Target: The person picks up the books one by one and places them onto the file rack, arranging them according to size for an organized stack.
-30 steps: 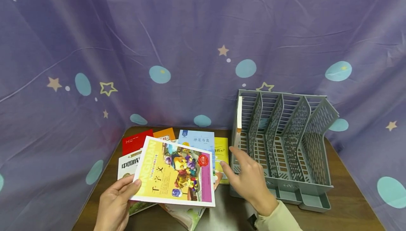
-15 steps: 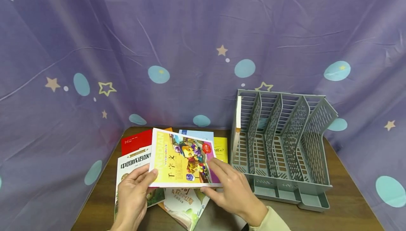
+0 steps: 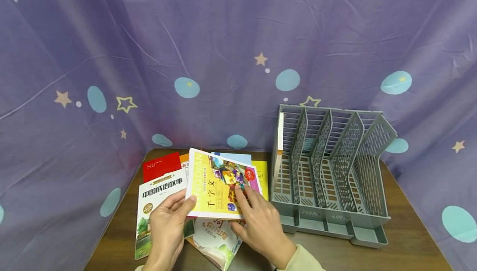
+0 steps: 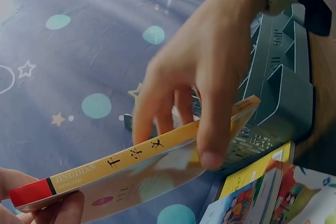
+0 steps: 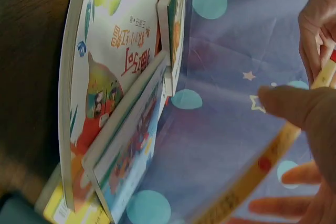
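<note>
A yellow picture book [image 3: 220, 188] with a purple strip and cartoon figures is held above the pile, cover up and tilted. My left hand [image 3: 167, 221] pinches its left edge, thumb on the cover and fingers underneath. My right hand [image 3: 261, 223] grips the book near its lower right, fingers on the cover. In the left wrist view, the right hand [image 4: 199, 77] straddles the yellow spine [image 4: 126, 156], its thumb on the underside. The right wrist view shows this spine blurred beside the thumb.
Several books lie beneath: a white one [image 3: 143, 211], a red one [image 3: 160, 166], a light blue one [image 3: 238, 157], a yellow one [image 3: 262, 176] and one with a rabbit-like green cover corner [image 3: 220, 246]. A grey slotted file rack [image 3: 335, 217] stands right, a white-edged book [image 3: 280, 134] in its leftmost slot.
The book has moved right and slightly up in my left hand. My right hand, apart from it a second ago, has come left onto the book and now grips it.
</note>
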Tool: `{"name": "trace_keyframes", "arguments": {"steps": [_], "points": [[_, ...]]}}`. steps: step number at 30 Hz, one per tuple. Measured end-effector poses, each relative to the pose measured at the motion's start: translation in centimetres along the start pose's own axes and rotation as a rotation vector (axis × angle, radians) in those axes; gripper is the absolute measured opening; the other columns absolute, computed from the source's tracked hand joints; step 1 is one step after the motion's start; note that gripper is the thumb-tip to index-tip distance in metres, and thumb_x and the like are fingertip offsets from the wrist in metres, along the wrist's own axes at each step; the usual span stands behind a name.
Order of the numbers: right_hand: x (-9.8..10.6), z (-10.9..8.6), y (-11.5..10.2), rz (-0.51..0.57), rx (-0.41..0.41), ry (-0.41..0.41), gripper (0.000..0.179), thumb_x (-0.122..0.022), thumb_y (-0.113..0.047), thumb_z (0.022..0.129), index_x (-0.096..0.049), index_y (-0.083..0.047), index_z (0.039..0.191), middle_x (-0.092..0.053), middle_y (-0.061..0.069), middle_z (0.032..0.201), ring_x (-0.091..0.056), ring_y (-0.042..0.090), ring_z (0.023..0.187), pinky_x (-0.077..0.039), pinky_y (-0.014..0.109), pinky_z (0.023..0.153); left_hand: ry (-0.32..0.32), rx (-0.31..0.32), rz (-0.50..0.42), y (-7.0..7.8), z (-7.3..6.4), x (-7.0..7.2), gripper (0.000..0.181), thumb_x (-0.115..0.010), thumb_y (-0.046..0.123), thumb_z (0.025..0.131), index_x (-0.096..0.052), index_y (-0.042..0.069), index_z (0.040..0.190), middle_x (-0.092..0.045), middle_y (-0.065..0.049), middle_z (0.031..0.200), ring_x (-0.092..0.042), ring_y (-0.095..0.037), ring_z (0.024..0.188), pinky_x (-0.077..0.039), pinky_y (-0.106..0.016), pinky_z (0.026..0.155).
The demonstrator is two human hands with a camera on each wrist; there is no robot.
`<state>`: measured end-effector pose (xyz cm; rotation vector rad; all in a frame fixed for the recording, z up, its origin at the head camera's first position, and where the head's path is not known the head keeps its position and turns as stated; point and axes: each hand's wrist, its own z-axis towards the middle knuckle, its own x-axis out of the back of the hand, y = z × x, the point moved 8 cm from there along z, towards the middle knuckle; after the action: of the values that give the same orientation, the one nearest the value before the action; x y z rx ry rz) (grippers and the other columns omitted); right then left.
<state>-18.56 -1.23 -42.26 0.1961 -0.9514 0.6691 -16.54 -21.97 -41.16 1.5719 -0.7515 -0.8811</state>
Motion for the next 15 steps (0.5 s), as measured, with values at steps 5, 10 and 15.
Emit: {"name": "trace_keyframes", "arguments": {"steps": [5, 10, 15], "points": [[-0.4, 0.0, -0.1, -0.043, -0.055, 0.036, 0.075, -0.07, -0.038, 0.072, -0.05, -0.009, 0.138, -0.059, 0.019, 0.125, -0.063, 0.032, 0.101, -0.056, 0.043, 0.061, 0.009, -0.014, 0.022, -0.2, -0.3, -0.6, 0.035, -0.072, -0.004, 0.08, -0.063, -0.009, 0.114, -0.07, -0.008, 0.087, -0.068, -0.014, 0.077, -0.057, -0.027, 0.065], [-1.0, 0.2, -0.2, -0.066, -0.048, 0.052, 0.075, -0.072, -0.029, 0.068, -0.05, -0.006, 0.136, -0.06, 0.018, 0.122, -0.064, 0.034, 0.096, -0.056, 0.043, 0.058, 0.008, -0.054, 0.042, -0.2, -0.9, -1.3, 0.036, -0.074, -0.004, 0.078, -0.066, -0.006, 0.112, -0.07, -0.013, 0.091, -0.068, -0.014, 0.077, -0.057, -0.027, 0.065], [-2.1, 0.1, 0.0, -0.097, -0.036, 0.07, 0.069, -0.072, -0.02, 0.068, -0.053, -0.004, 0.133, -0.063, 0.019, 0.116, -0.067, 0.034, 0.089, -0.056, 0.042, 0.053, -0.02, -0.105, 0.057, -0.3, -1.6, -2.5, 0.033, -0.074, -0.008, 0.076, -0.067, -0.005, 0.108, -0.069, -0.02, 0.094, -0.07, -0.016, 0.077, -0.057, -0.028, 0.068]]}}
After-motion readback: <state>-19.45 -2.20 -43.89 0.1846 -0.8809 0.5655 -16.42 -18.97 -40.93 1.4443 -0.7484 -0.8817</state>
